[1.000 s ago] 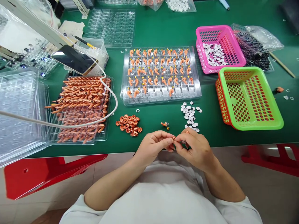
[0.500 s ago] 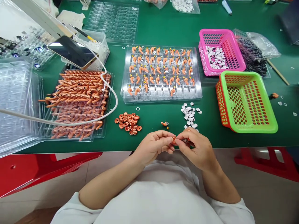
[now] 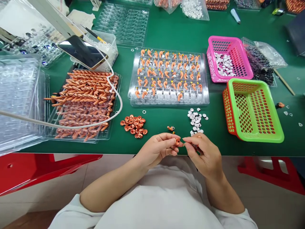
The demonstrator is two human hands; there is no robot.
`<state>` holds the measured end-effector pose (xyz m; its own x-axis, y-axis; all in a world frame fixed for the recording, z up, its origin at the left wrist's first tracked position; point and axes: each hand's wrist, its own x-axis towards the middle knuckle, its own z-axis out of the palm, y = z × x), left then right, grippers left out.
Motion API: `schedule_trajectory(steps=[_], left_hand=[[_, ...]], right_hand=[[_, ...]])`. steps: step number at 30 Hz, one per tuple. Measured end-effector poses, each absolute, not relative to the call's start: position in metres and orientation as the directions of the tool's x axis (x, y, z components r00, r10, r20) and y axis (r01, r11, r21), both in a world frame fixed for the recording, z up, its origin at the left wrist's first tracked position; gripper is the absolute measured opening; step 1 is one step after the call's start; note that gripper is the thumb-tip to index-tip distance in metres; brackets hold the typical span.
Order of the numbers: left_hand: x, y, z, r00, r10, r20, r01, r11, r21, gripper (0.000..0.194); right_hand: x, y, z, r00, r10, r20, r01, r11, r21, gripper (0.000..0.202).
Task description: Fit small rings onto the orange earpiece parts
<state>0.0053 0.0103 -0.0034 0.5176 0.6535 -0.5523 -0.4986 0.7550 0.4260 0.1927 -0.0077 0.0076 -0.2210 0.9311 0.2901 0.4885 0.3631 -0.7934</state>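
Observation:
Between its thumb and fingers, my left hand point(image 3: 159, 148) holds a small copper-coloured round cap point(image 3: 177, 142) with a dark hole in its middle. Just to its right, the thumb and index fingertip of my right hand point(image 3: 206, 156) are close together, a little apart from the cap. Its other fingers curl over something small that is mostly hidden. Beyond the hands lies a small curved orange piece point(image 3: 170, 128) with a metal ring. A heap of copper caps point(image 3: 134, 125) is at the left, and white round stickers point(image 3: 195, 119) lie scattered at the right.
A clear tray point(image 3: 166, 101) carries rows of curved orange pieces. Left of it are stacked copper-coloured parts point(image 3: 88, 92) and a phone point(image 3: 83, 52) over a clear tub. At the right stand a pink basket point(image 3: 247, 71) with white discs and a green basket point(image 3: 264, 138).
My right fingertips have drawn back to the right from the cap, which now shows its face and hole in my left fingers. The whole view has shifted slightly.

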Motion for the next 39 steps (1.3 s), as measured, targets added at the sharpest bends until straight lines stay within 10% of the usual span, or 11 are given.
schedule_trajectory(steps=[20, 39], left_hand=[[0.009, 0.009, -0.003, 0.343, 0.774, -0.532, -0.605, 0.615, 0.505, 0.019], [0.013, 0.003, -0.002, 0.259, 0.797, -0.545, -0.582, 0.579, 0.571, 0.021]], right_hand=[[0.179, -0.023, 0.006, -0.445, 0.790, 0.422, 0.678, 0.605, -0.418, 0.044], [0.171, -0.027, 0.004, -0.386, 0.836, 0.390, 0.674, 0.545, -0.499, 0.054]])
